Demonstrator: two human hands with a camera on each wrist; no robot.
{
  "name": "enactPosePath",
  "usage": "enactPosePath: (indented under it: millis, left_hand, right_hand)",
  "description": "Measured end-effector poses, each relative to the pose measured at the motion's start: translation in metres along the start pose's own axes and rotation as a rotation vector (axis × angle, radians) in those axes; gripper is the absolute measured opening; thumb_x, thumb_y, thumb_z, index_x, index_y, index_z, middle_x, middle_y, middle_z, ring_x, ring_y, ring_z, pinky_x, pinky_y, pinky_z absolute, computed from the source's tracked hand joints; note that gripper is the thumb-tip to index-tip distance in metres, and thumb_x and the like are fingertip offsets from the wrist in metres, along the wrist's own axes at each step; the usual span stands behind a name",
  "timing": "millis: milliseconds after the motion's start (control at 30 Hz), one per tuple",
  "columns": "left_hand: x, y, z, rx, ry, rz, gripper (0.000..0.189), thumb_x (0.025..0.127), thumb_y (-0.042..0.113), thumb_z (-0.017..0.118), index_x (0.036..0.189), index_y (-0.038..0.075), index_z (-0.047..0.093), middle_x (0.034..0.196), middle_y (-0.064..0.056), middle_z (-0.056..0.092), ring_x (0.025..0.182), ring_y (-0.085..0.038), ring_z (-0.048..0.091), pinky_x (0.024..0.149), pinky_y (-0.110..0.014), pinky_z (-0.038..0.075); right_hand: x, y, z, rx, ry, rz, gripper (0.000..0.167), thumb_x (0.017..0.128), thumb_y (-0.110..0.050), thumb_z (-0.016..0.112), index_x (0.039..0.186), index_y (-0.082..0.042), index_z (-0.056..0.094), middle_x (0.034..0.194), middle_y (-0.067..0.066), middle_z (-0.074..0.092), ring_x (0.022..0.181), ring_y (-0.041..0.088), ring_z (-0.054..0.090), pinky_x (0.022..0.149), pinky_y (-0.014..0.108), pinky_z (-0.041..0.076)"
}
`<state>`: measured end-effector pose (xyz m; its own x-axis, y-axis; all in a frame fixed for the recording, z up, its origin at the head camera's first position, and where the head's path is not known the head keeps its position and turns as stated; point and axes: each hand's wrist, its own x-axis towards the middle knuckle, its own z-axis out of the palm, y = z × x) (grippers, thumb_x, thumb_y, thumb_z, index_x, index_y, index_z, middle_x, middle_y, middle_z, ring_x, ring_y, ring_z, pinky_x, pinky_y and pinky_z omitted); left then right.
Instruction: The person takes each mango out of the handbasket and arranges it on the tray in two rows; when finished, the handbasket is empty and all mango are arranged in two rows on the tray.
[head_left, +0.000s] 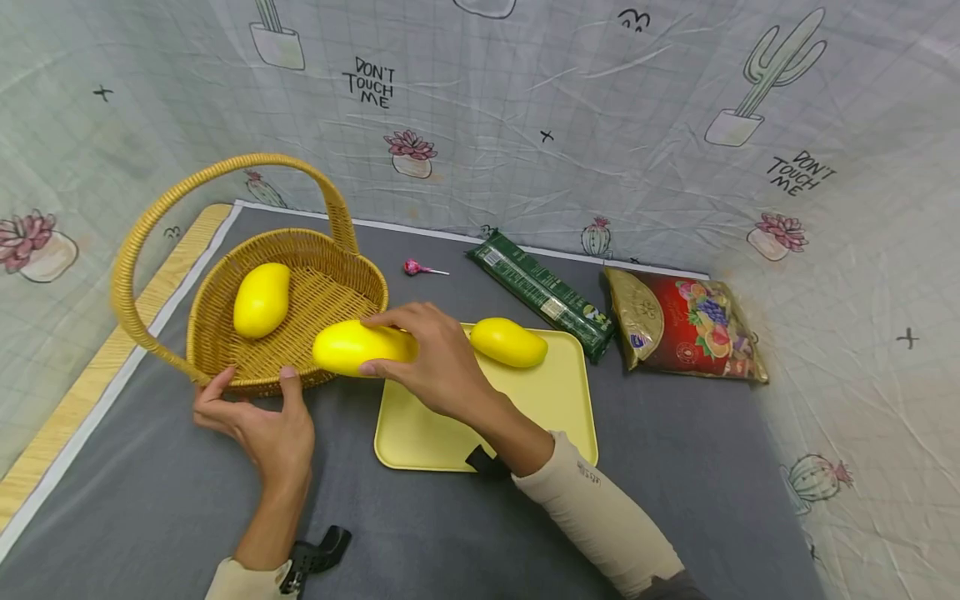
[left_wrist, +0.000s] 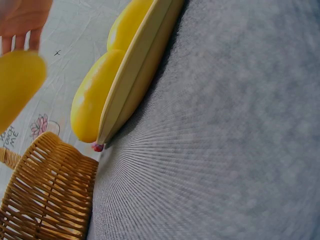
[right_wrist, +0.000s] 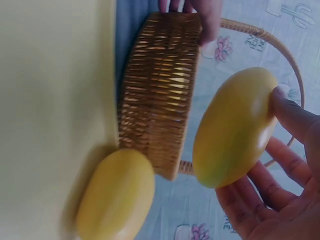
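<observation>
My right hand (head_left: 435, 358) holds a yellow mango (head_left: 352, 348) between thumb and fingers, over the near right rim of the wicker basket (head_left: 330, 287). In the right wrist view the held mango (right_wrist: 235, 127) has a greenish tip. My left hand (head_left: 262, 425) grips the basket's near rim with thumb and fingers. Another mango (head_left: 262, 300) lies inside the basket on the left. On the yellow tray (head_left: 420, 433) a further mango (head_left: 510, 342) sits near the back edge. Past the tray's rim, the left wrist view shows two mangoes (left_wrist: 95, 100) side by side.
The basket's tall arched handle (head_left: 131, 242) rises on its left. Behind the tray lie a lollipop (head_left: 420, 267) and a long green packet (head_left: 543, 287). A red and gold bag (head_left: 686, 325) lies at the right. A printed curtain (head_left: 487, 125) hangs behind the grey tabletop.
</observation>
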<state>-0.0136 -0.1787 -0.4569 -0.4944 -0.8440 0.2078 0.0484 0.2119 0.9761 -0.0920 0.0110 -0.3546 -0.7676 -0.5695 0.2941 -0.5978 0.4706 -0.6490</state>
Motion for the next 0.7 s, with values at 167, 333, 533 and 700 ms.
enactPosePath:
  millis: [167,333,533,700]
  left_hand:
    - [0.000,0.000,0.000,-0.005,0.002,-0.005,0.055,0.097,0.024,0.074,0.138,0.014,0.039,0.153,-0.005,0.019,0.156,-0.012,0.016,0.124,-0.041,0.017]
    - [0.000,0.000,-0.001,-0.006,0.002,-0.008,0.055,0.097,0.022,0.074,0.138,0.013,0.039,0.153,-0.006,0.019,0.157,-0.012,0.014,0.125,-0.040,0.016]
    - [0.002,-0.001,0.001,0.001,-0.002,-0.008,0.056,0.096,0.019,0.074,0.138,0.007,0.038,0.152,-0.004,0.019,0.156,-0.013,0.016,0.126,-0.031,0.014]
    - [0.002,-0.002,0.001,0.012,0.008,-0.003,0.054,0.096,0.017,0.074,0.136,0.009,0.039,0.149,-0.003,0.021,0.155,-0.013,0.018,0.125,-0.027,0.014]
  right_hand:
    - [-0.017,0.009,-0.005,-0.044,-0.023,0.066,0.054,0.084,-0.038,0.090,0.133,-0.021,0.075,0.129,-0.004,0.074,0.116,0.017,0.064,0.103,0.037,0.048]
    - [-0.033,0.018,-0.010,-0.078,-0.058,0.137,0.054,0.084,-0.038,0.090,0.133,-0.021,0.074,0.130,-0.004,0.073,0.123,0.018,0.063,0.110,0.041,0.047]
    - [-0.051,0.030,-0.010,-0.136,-0.108,0.216,0.054,0.083,-0.039,0.091,0.131,-0.021,0.075,0.121,-0.004,0.074,0.107,0.017,0.064,0.097,0.038,0.050]
    - [-0.059,0.038,-0.007,-0.170,-0.135,0.232,0.053,0.082,-0.039,0.092,0.129,-0.020,0.077,0.112,-0.002,0.073,0.098,0.016,0.061,0.088,0.035,0.049]
